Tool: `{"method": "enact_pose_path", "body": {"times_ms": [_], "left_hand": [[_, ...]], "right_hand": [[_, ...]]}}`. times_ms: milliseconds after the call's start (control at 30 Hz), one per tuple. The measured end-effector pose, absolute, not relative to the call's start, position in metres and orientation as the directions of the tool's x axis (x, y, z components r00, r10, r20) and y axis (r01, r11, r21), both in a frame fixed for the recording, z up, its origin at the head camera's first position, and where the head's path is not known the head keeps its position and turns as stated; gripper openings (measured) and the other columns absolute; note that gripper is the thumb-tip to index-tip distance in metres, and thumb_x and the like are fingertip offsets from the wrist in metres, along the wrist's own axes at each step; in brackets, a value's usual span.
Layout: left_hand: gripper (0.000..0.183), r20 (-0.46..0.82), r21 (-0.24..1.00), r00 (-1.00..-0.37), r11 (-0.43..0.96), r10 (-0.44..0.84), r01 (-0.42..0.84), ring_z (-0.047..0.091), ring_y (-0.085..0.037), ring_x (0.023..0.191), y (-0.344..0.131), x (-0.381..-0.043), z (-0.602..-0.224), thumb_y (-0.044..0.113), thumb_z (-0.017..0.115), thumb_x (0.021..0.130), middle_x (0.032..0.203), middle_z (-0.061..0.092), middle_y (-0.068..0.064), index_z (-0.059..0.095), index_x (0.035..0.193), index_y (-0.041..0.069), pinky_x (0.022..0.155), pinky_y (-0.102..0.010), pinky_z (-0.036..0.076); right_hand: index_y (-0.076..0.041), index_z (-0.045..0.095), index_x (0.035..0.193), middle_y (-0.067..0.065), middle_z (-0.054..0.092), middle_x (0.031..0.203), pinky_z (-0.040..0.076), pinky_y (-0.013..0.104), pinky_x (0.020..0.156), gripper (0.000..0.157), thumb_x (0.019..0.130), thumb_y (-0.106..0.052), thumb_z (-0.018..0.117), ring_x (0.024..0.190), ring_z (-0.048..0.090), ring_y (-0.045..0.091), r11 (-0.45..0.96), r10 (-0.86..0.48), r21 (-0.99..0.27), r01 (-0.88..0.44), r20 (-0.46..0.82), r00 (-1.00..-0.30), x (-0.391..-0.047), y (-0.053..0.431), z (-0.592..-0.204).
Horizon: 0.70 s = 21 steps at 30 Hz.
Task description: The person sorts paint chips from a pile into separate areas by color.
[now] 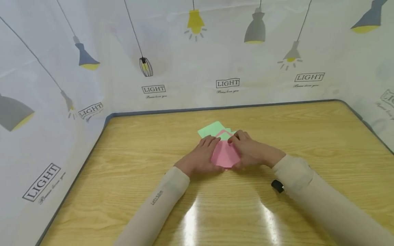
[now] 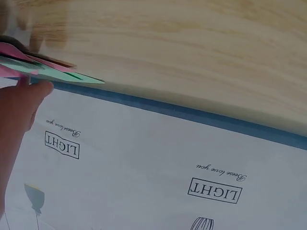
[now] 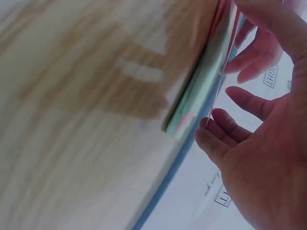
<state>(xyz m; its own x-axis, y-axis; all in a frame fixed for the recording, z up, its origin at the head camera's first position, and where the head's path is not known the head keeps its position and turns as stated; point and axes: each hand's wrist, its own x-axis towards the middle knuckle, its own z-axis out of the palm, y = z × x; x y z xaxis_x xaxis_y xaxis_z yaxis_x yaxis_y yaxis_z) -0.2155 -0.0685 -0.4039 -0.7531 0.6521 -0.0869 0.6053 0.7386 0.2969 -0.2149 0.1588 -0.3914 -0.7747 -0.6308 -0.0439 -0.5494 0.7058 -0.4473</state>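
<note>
Well, printed walls [image 1: 191, 68] stand beyond table [image 1: 138, 147] and paper [image 1: 226, 155].

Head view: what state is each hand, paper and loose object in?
Left hand: gripping the left side of pink paper.
Right hand: gripping its right side.
Pink paper: held between both hands.
Green paper: partly hidden, one corner exposed.
Black object: lying beside the right sleeve.

Behind and beside the wood-grained table [image 1: 138, 136], white walls [image 1: 178, 61] are printed with lamps [image 1: 195, 21] and boxed lettering [image 1: 227, 83]; light [image 1: 189, 222] is reflected on the table's near part.
</note>
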Motion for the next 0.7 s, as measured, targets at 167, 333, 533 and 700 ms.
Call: {"method": "enact_pose_path", "body": {"times_ms": [167,333,533,700], "left_hand": [[0.097,-0.043,0.267,-0.722,0.705,0.69,0.657,0.021,-0.026,0.14,-0.061,-0.21,-0.398,0.063,0.066,0.083,0.15,0.028,-0.011,0.027,0.152,0.008,0.111,-0.036,0.03],[0.081,-0.031,0.205,-0.682,0.672,0.731,0.712,0.028,-0.026,0.136,-0.042,-0.193,-0.392,0.062,0.065,0.085,0.145,0.033,-0.012,0.042,0.143,0.01,0.104,-0.032,0.038],[0.066,-0.026,0.146,-0.619,0.615,0.785,0.775,0.041,-0.022,0.122,-0.019,-0.167,-0.391,0.058,0.067,0.085,0.13,0.043,-0.007,0.05,0.13,0.014,0.094,-0.025,0.043],[0.058,-0.003,0.068,-0.583,0.582,0.812,0.811,0.045,-0.018,0.109,0.0,-0.149,-0.397,0.061,0.066,0.084,0.111,0.045,0.0,0.056,0.119,0.016,0.089,-0.022,0.041]], "right_hand": [[0.002,0.046,0.135,0.018,0.038,0.131,0.043,0.047,0.096,0.077,0.074,-0.032,0.081,0.122,0.035,0.033,0.672,-0.666,-0.409,-0.618,0.031,-0.745,-0.204,0.172,-0.384],[-0.006,0.051,0.135,0.017,0.039,0.138,0.041,0.053,0.099,0.073,0.076,-0.035,0.082,0.127,0.033,0.034,0.691,-0.672,-0.346,-0.634,0.015,-0.74,-0.181,0.194,-0.373],[-0.011,0.052,0.134,0.013,0.041,0.137,0.042,0.053,0.097,0.07,0.075,-0.031,0.083,0.125,0.037,0.032,0.703,-0.672,-0.339,-0.625,-0.029,-0.74,-0.152,0.219,-0.368],[-0.015,0.055,0.129,0.01,0.044,0.133,0.04,0.055,0.097,0.065,0.073,-0.034,0.084,0.123,0.04,0.033,0.707,-0.672,-0.332,-0.624,-0.043,-0.739,-0.134,0.236,-0.373]]}}
